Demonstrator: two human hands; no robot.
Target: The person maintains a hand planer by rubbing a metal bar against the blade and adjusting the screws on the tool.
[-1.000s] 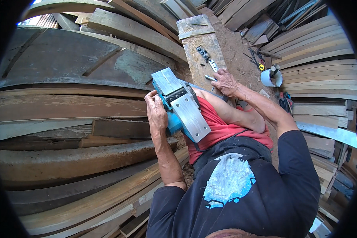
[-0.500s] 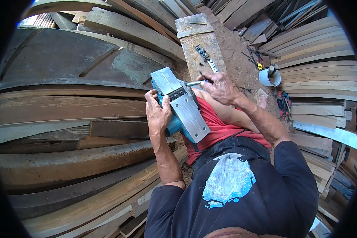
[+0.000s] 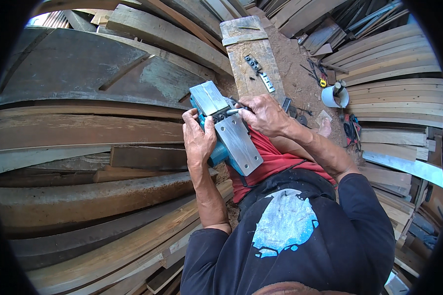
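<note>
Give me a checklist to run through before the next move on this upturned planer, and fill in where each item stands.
1. Planer turned sole-up, bolt row exposed: ok.
2. Left hand steadying the planer by its side: ok.
3. Left thumb well clear of the bolt row: not ok; it appears right at the edge.
4. Slim metal tool in the right hand, seated on a bolt: cannot tell; its tip is at the row, but too small to judge.
5. Dark bar and pale strip lying on the board: ok.
6. Power disconnected: cannot tell; no plug shows.
</note>
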